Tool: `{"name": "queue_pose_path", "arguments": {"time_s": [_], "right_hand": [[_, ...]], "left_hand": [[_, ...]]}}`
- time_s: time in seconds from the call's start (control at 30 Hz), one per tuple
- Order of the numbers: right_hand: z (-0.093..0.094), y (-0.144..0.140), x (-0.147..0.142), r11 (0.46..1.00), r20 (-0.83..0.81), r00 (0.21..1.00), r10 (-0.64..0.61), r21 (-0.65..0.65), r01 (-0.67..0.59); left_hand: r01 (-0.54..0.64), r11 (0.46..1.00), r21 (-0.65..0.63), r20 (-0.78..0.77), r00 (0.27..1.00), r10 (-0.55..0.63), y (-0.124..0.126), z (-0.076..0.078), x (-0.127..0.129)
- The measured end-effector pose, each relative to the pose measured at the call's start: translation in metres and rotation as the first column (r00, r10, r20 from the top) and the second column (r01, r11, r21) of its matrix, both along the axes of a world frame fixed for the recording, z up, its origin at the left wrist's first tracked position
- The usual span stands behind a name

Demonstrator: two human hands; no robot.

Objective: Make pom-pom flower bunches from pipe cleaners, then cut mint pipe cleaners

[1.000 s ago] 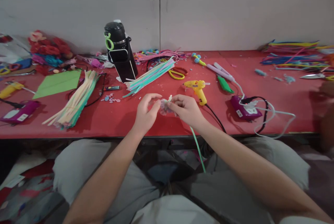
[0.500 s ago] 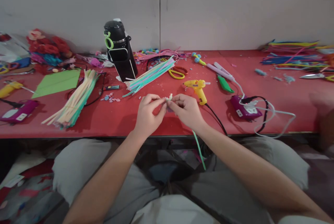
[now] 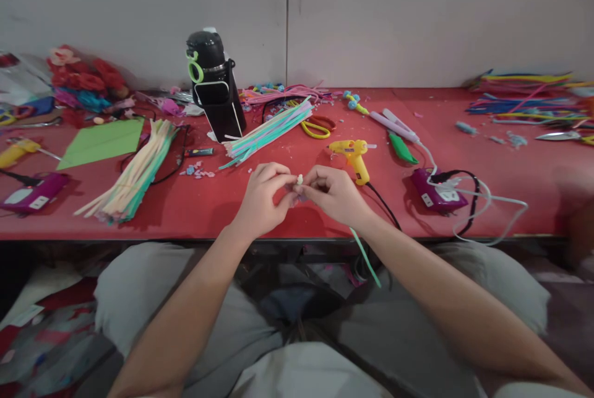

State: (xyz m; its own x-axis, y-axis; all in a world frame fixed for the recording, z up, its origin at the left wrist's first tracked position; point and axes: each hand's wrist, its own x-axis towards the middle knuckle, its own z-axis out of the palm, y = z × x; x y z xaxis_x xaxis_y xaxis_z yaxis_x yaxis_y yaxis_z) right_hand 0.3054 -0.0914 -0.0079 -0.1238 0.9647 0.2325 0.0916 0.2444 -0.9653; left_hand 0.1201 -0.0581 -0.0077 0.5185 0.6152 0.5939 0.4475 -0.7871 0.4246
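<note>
Fingertips of both hands meet over the front edge of the red tabletop point(image 3: 510, 163), pinched together on a small pale fluffy craft piece point(image 3: 299, 180) whose whitish tip shows between them. The left hand point(image 3: 262, 200) curls its thumb and forefinger onto that piece from one side; the right hand point(image 3: 334, 195) grips it from the other side, and a thin light-green pipe-cleaner stem point(image 3: 366, 259) hangs down from under the right wrist, past the table edge.

No brand name or lettering can be read. A purple power adapter with a white label point(image 3: 437, 190) lies near the right hand, its print too small to make out; a second purple adapter point(image 3: 32, 192) sits at the far left.

Just beyond the right hand lies a yellow hot-glue gun with a black cord point(image 3: 352, 155). Behind the left hand lie a bundle of pastel green and pink pipe cleaners point(image 3: 266, 135), a black drink bottle with a green loop in a black holder point(image 3: 214, 95), a cream and green pipe-cleaner bundle point(image 3: 134, 175) and a light-green paper sheet point(image 3: 102, 143). Yellow-handled scissors point(image 3: 316, 129) rest farther back. Bright pipe cleaners point(image 3: 524, 98) pile up at the far right, red and pink crafted flowers point(image 3: 83, 82) at the far left. A plain grey-white wall point(image 3: 394, 14) backs the table; the person's grey-trousered knees sit under it.
</note>
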Motion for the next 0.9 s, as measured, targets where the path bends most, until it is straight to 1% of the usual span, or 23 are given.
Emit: {"name": "queue_pose_path", "arguments": {"time_s": [0.13,0.23,0.3,0.37,0.43,0.47,0.53,0.63,0.8,0.83,0.9], "right_hand": [[-0.001,-0.002,-0.001,0.999,0.037,0.999,-0.031,-0.009,0.032],[-0.001,-0.004,-0.002,0.997,0.087,0.993,-0.083,-0.002,0.083],[-0.001,-0.004,-0.001,0.995,0.097,0.991,-0.096,-0.013,0.097],[0.001,-0.003,0.001,0.995,0.103,0.991,-0.086,-0.044,0.091],[0.005,-0.002,0.005,0.997,0.141,0.989,-0.037,-0.059,0.045],[0.008,-0.001,0.007,0.999,0.186,0.982,-0.004,-0.046,0.013],[0.014,0.000,0.011,0.999,0.310,0.950,0.039,0.021,-0.048],[0.021,0.000,0.016,0.988,0.457,0.889,0.006,0.134,-0.075],[0.023,-0.002,0.018,0.985,0.509,0.854,-0.108,0.169,0.023],[0.024,-0.002,0.019,0.985,0.519,0.848,-0.111,0.171,0.025],[0.026,-0.002,0.021,0.985,0.555,0.828,-0.076,0.173,-0.026]], "left_hand": [[-0.024,1.000,-0.001,-0.069,0.997,0.024,-0.002,0.001,0.002],[-0.027,1.000,-0.009,-0.094,0.995,0.026,-0.003,0.001,0.004],[-0.031,0.999,-0.023,-0.107,0.994,0.028,-0.002,0.002,0.004],[-0.036,0.999,-0.041,-0.117,0.993,0.031,-0.002,0.002,0.005],[-0.045,0.997,-0.057,-0.114,0.993,0.039,-0.001,0.002,0.004],[-0.050,0.997,-0.059,-0.102,0.994,0.044,0.000,0.002,0.004],[-0.056,0.997,-0.054,-0.070,0.996,0.052,0.001,0.002,0.004],[-0.048,0.997,-0.054,-0.039,0.998,0.046,0.004,0.001,0.002],[-0.021,0.997,-0.081,-0.016,1.000,0.020,0.007,0.001,0.001],[-0.005,0.997,-0.083,-0.017,1.000,0.004,0.007,0.002,0.000],[0.052,0.994,-0.097,-0.042,0.998,-0.056,0.006,0.006,-0.001]]}}
